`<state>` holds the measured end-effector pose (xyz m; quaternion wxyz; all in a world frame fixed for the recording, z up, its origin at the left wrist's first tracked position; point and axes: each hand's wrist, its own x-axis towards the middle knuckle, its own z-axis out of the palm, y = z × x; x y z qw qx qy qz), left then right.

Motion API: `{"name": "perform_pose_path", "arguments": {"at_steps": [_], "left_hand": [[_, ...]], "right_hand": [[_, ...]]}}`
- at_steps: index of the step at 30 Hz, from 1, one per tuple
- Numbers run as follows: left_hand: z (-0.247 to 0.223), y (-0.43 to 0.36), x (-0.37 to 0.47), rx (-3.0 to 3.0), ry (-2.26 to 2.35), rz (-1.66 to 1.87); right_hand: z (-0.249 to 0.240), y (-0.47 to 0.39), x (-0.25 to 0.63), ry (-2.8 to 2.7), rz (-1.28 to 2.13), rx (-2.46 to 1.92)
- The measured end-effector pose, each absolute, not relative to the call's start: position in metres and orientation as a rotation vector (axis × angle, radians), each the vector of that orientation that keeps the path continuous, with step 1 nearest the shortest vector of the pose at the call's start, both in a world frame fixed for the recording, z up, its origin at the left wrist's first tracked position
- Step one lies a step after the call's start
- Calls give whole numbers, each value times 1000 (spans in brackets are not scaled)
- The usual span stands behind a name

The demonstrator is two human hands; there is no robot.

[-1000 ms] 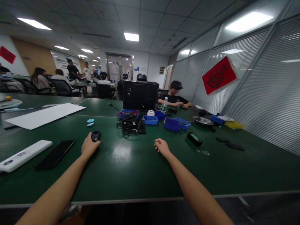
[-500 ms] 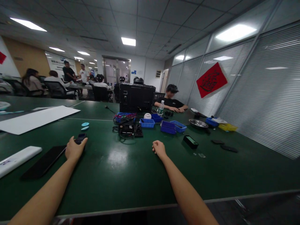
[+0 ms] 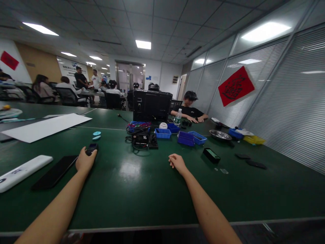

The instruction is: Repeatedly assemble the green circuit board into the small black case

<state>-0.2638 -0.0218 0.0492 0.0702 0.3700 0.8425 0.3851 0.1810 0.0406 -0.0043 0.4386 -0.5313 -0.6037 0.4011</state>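
My left hand [image 3: 85,160] is wrapped round a small black handheld device [image 3: 92,147] on the green table [image 3: 142,203]. Beside that hand, to its left, lies a flat black panel [image 3: 53,173], with a long white case [image 3: 24,172] further left. Two light blue pieces [image 3: 96,135] rest just beyond the device. My right hand [image 3: 178,163] lies on the table with its fingers curled; whether anything small is inside them is hidden. To its right sits a black box with a green inside [image 3: 211,155].
A black monitor [image 3: 152,105] stands mid-table, with cables, a black adapter [image 3: 140,139], a white ball [image 3: 163,125], blue trays [image 3: 186,138] and a bottle [image 3: 178,117] before it. A person [image 3: 190,110] sits at the far side. A metal bowl [image 3: 220,135] is at the right.
The whole view has shifted slightly, so things appear a little further right. Both hands keep about the same places on the table, the left still on the device.
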Motion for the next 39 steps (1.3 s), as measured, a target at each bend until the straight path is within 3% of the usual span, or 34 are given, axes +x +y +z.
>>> {"name": "perform_pose_path", "arguments": {"at_steps": [16, 39], "left_hand": [[35, -16, -257, 1326, 2537, 961], [14, -10, -83, 1924, 2043, 938]], "right_hand": [[-5, 42, 180, -1564, 975, -1366], [-3, 39, 173, -1692, 836, -1503]]}}
